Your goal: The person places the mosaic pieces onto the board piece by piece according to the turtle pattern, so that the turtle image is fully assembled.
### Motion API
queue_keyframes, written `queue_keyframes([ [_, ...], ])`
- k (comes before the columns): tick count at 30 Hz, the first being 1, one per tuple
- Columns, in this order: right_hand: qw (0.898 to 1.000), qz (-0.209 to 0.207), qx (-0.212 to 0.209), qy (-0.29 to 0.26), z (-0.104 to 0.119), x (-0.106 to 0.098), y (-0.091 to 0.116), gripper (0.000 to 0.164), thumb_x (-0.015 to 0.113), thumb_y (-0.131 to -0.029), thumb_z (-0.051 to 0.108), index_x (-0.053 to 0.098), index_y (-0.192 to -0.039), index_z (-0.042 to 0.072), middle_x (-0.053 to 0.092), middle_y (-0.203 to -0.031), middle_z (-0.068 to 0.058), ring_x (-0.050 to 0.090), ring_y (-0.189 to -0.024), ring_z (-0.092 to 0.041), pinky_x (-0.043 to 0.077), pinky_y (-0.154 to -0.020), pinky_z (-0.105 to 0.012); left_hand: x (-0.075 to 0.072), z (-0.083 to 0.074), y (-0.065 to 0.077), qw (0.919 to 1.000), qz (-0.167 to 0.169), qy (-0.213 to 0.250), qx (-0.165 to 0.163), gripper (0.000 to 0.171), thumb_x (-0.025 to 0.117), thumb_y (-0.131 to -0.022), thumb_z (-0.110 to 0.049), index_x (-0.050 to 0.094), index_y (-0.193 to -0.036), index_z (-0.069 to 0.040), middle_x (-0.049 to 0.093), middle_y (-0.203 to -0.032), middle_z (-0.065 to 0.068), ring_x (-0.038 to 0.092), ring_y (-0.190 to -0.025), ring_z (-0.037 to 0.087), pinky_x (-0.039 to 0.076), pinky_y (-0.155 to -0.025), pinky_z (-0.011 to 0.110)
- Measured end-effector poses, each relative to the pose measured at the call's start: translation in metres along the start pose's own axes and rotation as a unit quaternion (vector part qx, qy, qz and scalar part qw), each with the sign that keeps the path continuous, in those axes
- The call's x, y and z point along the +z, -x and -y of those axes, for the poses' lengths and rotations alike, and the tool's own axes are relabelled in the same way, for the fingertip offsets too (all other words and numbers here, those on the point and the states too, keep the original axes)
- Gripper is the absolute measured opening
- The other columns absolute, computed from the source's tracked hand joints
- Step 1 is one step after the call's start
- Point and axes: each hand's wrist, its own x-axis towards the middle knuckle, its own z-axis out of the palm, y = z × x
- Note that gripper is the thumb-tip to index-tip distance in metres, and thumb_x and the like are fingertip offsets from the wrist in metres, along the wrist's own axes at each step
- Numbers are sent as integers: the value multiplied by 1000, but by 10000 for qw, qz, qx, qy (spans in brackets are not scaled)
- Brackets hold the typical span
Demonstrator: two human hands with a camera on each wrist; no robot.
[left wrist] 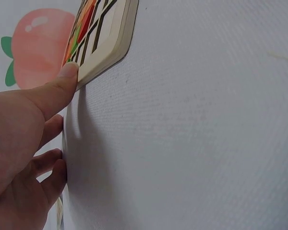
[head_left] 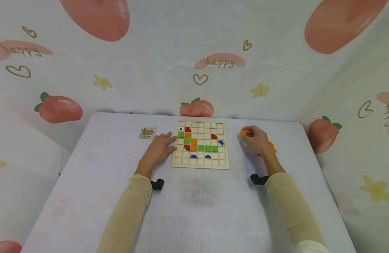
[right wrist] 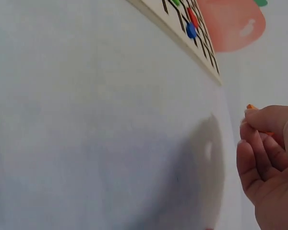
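A square wooden grid board (head_left: 210,162) lies on the table with green, orange, red and blue pieces and a round eye piece in its cells. My left hand (head_left: 158,147) is at the board's left side, its fingers fairly straight. In the left wrist view, the thumb (left wrist: 62,88) touches the board's edge. To the right of the board, my right hand (head_left: 256,138) pinches an orange square tile (head_left: 243,132) between thumb and fingers, above the table. Seen from the right wrist, that tile is mostly hidden behind the thumb.
A small pattern card (head_left: 147,132) lies left of the board, by the left hand. More orange pieces (head_left: 272,147) lie under the right wrist, partly covered, with a bit of red beside them. A printed cloth wall rises behind the white table (head_left: 200,218).
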Motion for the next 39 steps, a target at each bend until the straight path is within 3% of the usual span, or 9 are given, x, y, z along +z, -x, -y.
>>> queue_keyframes([
  [4, 9997, 143, -160, -133, 9, 16, -1, 40, 69, -96, 20, 60, -133, 5, 66, -121, -20, 62, -110, -35, 54, -102, -47, -1, -1, 0, 10000, -9, -13, -12, 61, 66, -99, -40, 46, -155, -26, 30, -169, 3, 22, -157, 39, 25, -127, 58],
  [9, 9961, 477, -707, -229, 20, 36, 0, 40, 73, -94, 23, 64, -129, 5, 64, -126, -19, 60, -117, -35, 53, -103, -51, -1, -2, 0, 10000, 33, 0, -58, 61, 66, -99, -41, 46, -155, -27, 30, -170, 1, 22, -158, 37, 25, -127, 57],
  [15, 9893, 696, -1279, -130, 27, 52, -1, 34, 79, -89, 21, 72, -119, 6, 55, -141, -20, 43, -135, -39, 42, -108, -58, 1, -2, -1, 10000, 40, -19, -49, 61, 65, -99, -42, 45, -155, -28, 29, -170, 1, 21, -158, 36, 25, -127, 57],
  [22, 9878, 967, -1216, 92, 31, 65, -1, 36, 80, -89, 26, 74, -120, 10, 39, -159, -21, 24, -149, -46, 26, -118, -66, 0, -1, -2, 10000, 33, -1, -61, 61, 66, -98, -41, 46, -155, -28, 30, -170, 1, 22, -158, 36, 25, -127, 57],
  [28, 9899, 891, -1045, 358, 34, 71, 2, 34, 79, -88, 29, 76, -120, 17, 29, -166, -17, 20, -146, -49, 31, -113, -68, 2, 0, -3, 10000, 3, -10, -41, 61, 66, -98, -42, 46, -155, -28, 31, -169, 1, 23, -158, 37, 26, -127, 58],
  [39, 9890, 887, -1105, 413, 33, 72, 3, 35, 77, -90, 30, 75, -122, 16, 30, -166, -16, 21, -146, -49, 32, -114, -66, 1, -1, -2, 10000, 30, 13, -82, 61, 67, -98, -41, 46, -154, -28, 31, -169, 1, 22, -158, 37, 26, -126, 58],
])
